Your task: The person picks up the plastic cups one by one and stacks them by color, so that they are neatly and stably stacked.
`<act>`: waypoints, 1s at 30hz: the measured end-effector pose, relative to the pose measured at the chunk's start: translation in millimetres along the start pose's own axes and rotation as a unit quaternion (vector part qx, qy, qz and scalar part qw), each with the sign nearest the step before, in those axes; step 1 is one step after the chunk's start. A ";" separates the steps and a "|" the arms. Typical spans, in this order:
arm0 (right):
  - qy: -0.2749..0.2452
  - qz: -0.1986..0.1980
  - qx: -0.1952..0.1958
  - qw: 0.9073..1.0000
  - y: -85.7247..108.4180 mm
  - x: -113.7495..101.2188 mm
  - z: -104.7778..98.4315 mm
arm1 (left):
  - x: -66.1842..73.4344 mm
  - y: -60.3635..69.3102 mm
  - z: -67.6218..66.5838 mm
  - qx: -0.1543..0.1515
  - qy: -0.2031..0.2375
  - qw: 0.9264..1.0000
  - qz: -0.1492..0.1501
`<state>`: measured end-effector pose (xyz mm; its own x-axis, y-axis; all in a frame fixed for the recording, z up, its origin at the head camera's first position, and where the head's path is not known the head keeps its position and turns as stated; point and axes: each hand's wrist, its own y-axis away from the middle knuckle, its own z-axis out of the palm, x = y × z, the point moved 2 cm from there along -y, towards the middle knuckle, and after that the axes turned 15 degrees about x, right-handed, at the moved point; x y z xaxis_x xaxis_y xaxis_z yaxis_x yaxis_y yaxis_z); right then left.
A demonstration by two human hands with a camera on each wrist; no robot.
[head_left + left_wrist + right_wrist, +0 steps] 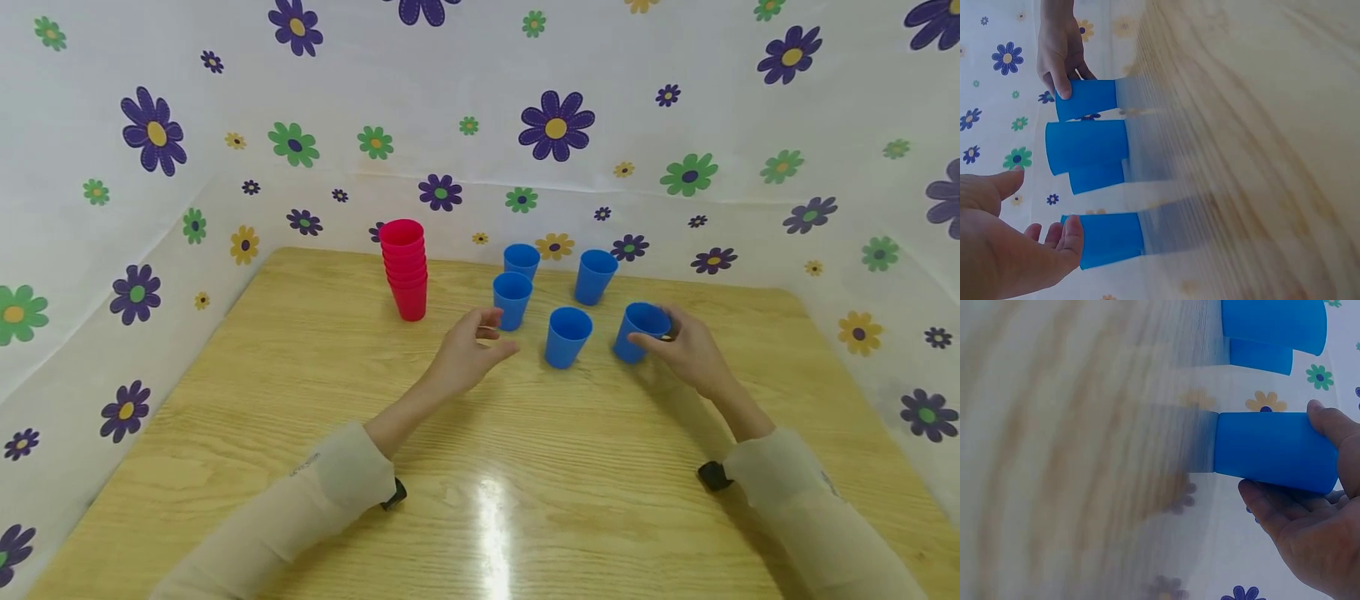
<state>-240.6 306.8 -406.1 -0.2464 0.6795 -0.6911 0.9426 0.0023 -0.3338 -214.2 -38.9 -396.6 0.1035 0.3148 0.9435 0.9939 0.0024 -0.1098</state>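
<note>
My right hand (pixel 692 352) holds the rightmost blue cup (pixel 630 340) near its rim, thumb on one side and fingers on the other. The right wrist view shows this upright cup (pixel 1275 450) with its base at the tabletop. My left hand (pixel 467 354), fingers loosely bent and thumb apart, is just in front of the left blue cup (pixel 513 304). Nothing is in its grasp, and whether a fingertip touches that cup I cannot tell. Between the hands stands another upright blue cup (pixel 567 340). Two more blue cups, one at back left (pixel 522 259) and one at back right (pixel 596 278), stand behind.
A tall stack of nested red cups (pixel 408 287) stands at the back, left of the blue ones. The wooden table (pixel 360 367) meets a white flowered cloth (pixel 465 75) at the back and both sides.
</note>
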 end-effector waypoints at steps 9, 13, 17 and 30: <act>-0.005 -0.003 0.005 1.000 13.6 -2.3 -9.5 | 12.6 -4.6 29.8 -0.039 -0.025 0.998 0.047; -0.005 -0.006 0.008 1.000 20.0 -2.0 -13.5 | 13.7 -9.9 40.4 -0.047 -0.022 0.997 0.054; -0.001 -0.007 0.012 1.000 25.0 0.4 -16.5 | 14.8 -13.8 50.2 -0.053 -0.030 0.997 0.049; 0.008 0.010 0.008 1.000 38.3 4.1 -20.7 | 18.9 -27.6 81.0 -0.037 -0.105 0.992 0.054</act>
<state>-200.9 324.9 -408.4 -0.2247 0.6906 -0.6874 0.9432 -0.0229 -0.3313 -242.7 43.9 -401.0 0.2072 0.5001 0.8408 0.9783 -0.1094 -0.1760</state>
